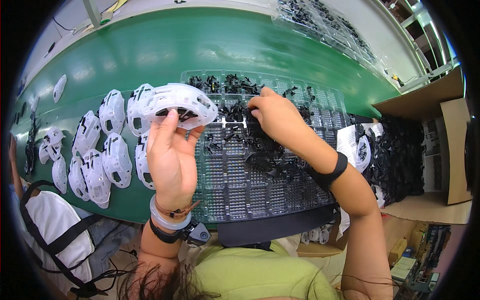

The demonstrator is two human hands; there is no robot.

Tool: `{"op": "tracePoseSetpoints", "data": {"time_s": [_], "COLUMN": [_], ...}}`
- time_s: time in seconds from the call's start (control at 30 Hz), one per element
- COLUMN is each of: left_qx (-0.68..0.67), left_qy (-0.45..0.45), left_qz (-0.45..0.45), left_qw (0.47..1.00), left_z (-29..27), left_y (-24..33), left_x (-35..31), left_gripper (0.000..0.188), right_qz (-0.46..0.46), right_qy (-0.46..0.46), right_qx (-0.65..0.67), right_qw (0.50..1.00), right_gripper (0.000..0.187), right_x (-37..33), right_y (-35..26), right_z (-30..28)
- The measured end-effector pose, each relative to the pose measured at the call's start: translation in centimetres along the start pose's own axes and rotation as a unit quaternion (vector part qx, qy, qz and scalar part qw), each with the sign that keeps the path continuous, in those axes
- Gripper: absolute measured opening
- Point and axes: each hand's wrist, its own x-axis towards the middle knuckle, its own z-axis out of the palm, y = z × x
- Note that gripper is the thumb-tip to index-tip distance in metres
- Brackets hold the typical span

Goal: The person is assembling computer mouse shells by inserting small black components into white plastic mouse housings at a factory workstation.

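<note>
My left hand [174,160] grips a curved white plastic shell [175,95] with slots and holes, thumb on its lower edge. Black pieces [186,115] show within the shell's opening. Over a clear plastic tray [217,200] with many compartments is my right hand [278,116]. Its fingers are bent and pinched together among small black plastic parts [235,111]; whatever lies between the fingertips is hidden. Larger black pieces [265,161] lie on the tray below that hand. More small black parts sit in the tray's far compartments.
Several similar white shells [117,159] lie on the green table [150,45] to the left. At the far right of the table are clear trays of black parts [325,25]. An open cardboard box [455,145] with black items stands right. Another person [55,220] is at the left.
</note>
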Motion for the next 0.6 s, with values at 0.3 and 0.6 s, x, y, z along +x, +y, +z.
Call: {"op": "tracePoseSetpoints", "data": {"time_s": [0.3, 0.6], "left_qx": [-0.016, -0.001], "left_qy": [-0.062, -0.033], "left_qz": [-0.065, -0.024], "left_qw": [0.996, 0.999], "left_z": [0.8, 0.9], "left_y": [0.4, 0.3], "left_x": [-1.1, -0.9], "left_gripper": [0.023, 0.024], "right_qz": [0.051, 0.074], "right_qy": [0.069, 0.137], "right_qx": [0.106, 0.132], "right_qw": [0.991, 0.979], "right_gripper": [0.011, 0.015], "right_x": [-2.8, -4.3], "right_y": [1.8, 0.3], "right_z": [-3.1, -4.9]}}
